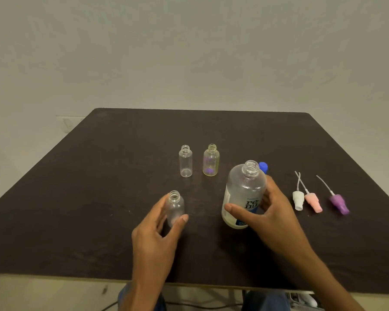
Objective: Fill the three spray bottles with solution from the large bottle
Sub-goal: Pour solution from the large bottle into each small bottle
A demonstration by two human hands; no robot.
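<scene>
a: notes from my remote seat. left hand curled round the near bottle, thumb on one side, fingers on the other; it stands upright on the table, neck open. right hand wraps the big bottle, thumb across the label, fingers behind. cap off, blue cap just behind it.

b: the other two?

a: clear bottle and yellowish bottle stand side by side further back, both open, well apart from the hands. three sprayers, white, pink, purple, lie to the right.

b: risks?

a: as i judge it, the mouths are narrow, so a fast tilt of the big bottle would spill past the neck. the near bottle looks light; a loose grip and it tips. a swinging right elbow could scatter the sprayers.

b: what can't you read?

a: fill levels. the near bottle looks empty but the glare fools me. the purple thing inside the yellowish bottle, can't say what it is. right fingertips are hidden behind the big bottle. the cap is half covered.
</scene>
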